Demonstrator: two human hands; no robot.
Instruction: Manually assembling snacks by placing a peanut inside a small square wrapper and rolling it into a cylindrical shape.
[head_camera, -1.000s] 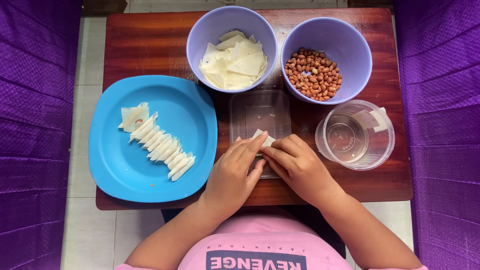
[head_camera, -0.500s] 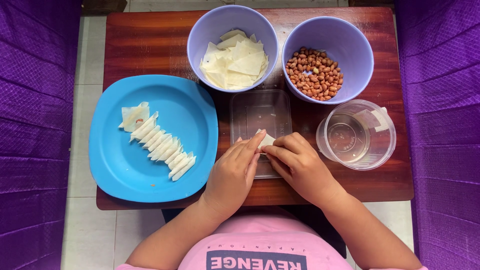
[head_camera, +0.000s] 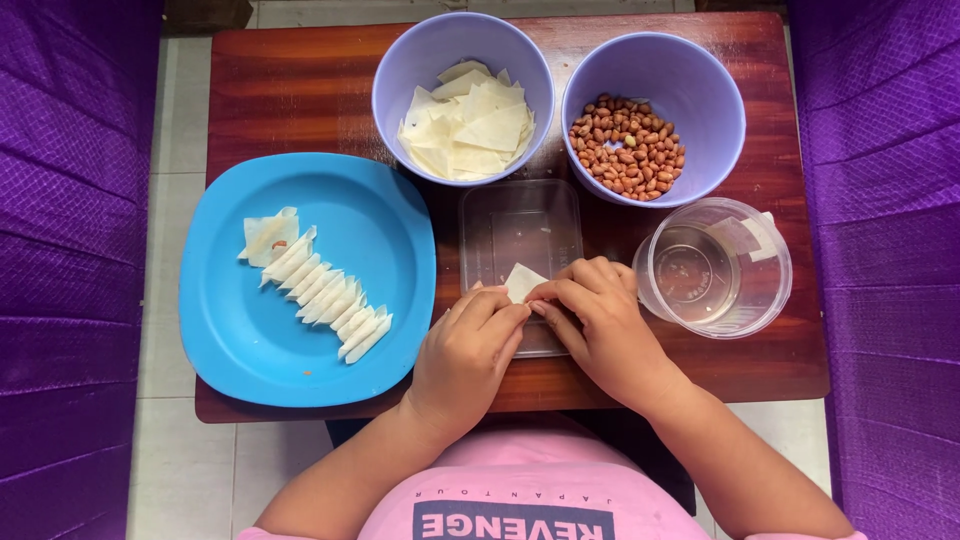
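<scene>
Pinching a small pale dough wrapper (head_camera: 522, 281) between both sets of fingertips, your left hand (head_camera: 468, 352) and right hand (head_camera: 600, 325) meet over the clear plastic tray (head_camera: 520, 225), probably so it serves as a folding surface. Left of your fingers, finished rolls (head_camera: 325, 295) line the blue plate (head_camera: 300, 370); beyond them, bowls of wrappers (head_camera: 465, 120) and peanuts (head_camera: 628, 148) sit within reach.

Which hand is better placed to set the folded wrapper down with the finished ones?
Probably the left hand. It sits on the side of the blue plate, where the row of folded pieces lies, and already pinches the wrapper. The right hand is farther off and would have to cross over.
</scene>
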